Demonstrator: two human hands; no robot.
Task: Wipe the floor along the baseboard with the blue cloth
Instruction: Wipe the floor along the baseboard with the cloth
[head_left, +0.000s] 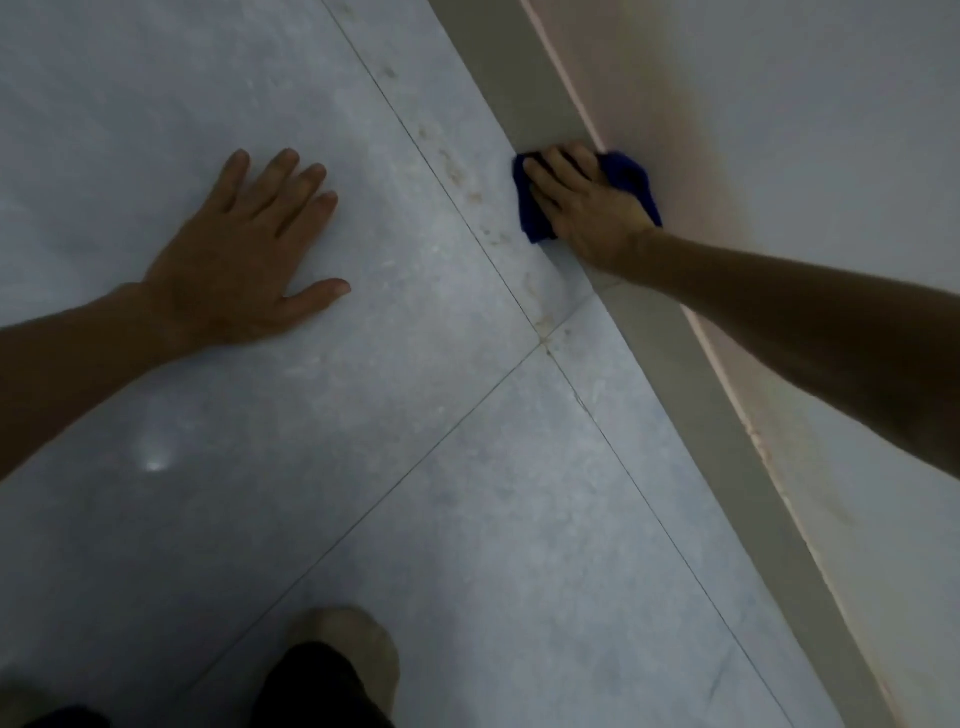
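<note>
My right hand (587, 208) lies on top of the bunched blue cloth (532, 215) and presses it against the foot of the grey-beige baseboard (519, 88), where the floor meets it. Its fingers curl over the cloth's far edge. The cloth shows on both sides of the hand, and its middle is hidden under the palm. My left hand (244, 249) rests flat on the grey floor tile (156, 130), fingers spread, well to the left of the cloth. Brownish dirt marks (460, 174) dot the tile strip left of the cloth.
The baseboard runs diagonally from top centre to bottom right, with a pale pinkish wall (779, 130) above it. Dark grout lines (447, 431) cross the tiles. My foot (353, 644) and a dark trouser leg are at the bottom centre.
</note>
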